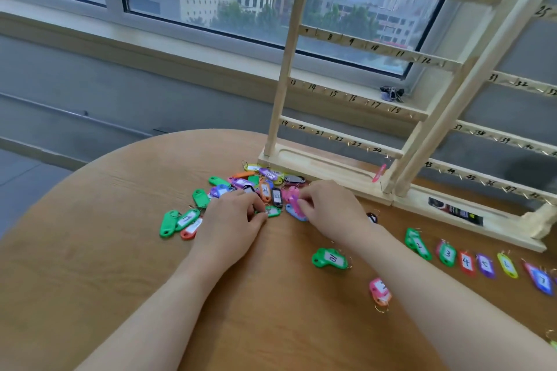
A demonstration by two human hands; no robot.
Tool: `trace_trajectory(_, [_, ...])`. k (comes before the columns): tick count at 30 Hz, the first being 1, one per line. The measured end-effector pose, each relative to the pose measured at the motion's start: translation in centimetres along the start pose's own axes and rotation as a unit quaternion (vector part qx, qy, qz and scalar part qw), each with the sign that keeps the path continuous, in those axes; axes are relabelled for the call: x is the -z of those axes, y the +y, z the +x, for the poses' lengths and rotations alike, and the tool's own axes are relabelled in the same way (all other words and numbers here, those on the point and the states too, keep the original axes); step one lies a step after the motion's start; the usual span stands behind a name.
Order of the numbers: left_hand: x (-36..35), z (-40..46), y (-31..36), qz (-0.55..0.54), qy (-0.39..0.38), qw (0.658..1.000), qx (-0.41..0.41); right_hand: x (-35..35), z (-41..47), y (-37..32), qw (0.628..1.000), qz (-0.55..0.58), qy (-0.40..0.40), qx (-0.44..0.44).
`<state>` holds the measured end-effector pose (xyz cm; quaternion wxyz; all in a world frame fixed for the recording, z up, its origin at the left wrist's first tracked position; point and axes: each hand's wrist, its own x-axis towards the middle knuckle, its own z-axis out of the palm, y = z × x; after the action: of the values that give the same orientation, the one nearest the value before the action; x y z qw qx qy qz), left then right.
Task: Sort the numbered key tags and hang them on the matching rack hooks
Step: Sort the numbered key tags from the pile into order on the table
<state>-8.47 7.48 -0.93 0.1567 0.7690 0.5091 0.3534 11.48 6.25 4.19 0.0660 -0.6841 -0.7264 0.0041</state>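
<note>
I am pinching a pink tag [294,200] with my right hand [328,205] near the table [90,250]'s far edge; my left hand [232,220] is fingering a green tag [272,211]. Light, stiff, slippery plastic, I judge: best pinched flat across the body.

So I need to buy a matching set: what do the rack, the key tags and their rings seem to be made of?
The rack looks like pale unfinished wood: matte, faint grain, handwritten numbers. The key tags look like glossy coloured plastic with white paper labels. Their rings appear to be thin metal wire, judging by the glint, though they are too small to be sure.
</note>
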Motion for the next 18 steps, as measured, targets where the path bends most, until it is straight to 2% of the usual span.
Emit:
trace_trajectory(3, [-0.3, 0.0, 0.0, 0.010, 0.005, 1.000, -0.003, 0.3, -0.5, 0.1, 0.992, 0.121, 0.006, -0.030])
trace_trajectory(8, [-0.6, 0.1, 0.0, 0.042, 0.021, 0.999, -0.002, 1.8, -2.0, -0.1, 0.950, 0.304, -0.003, -0.074])
trace_trajectory(15, [-0.7, 0.2, -0.1, 0.083, 0.009, 0.996, 0.029, 3.2, -4.3, 0.1, 0.909, 0.403, -0.049, -0.091])
trace_trajectory(18, [-0.6, 0.2, 0.0, 0.088, 0.000, 0.995, 0.040, 3.7, -5.0, 0.2, 0.871, 0.476, -0.072, -0.100])
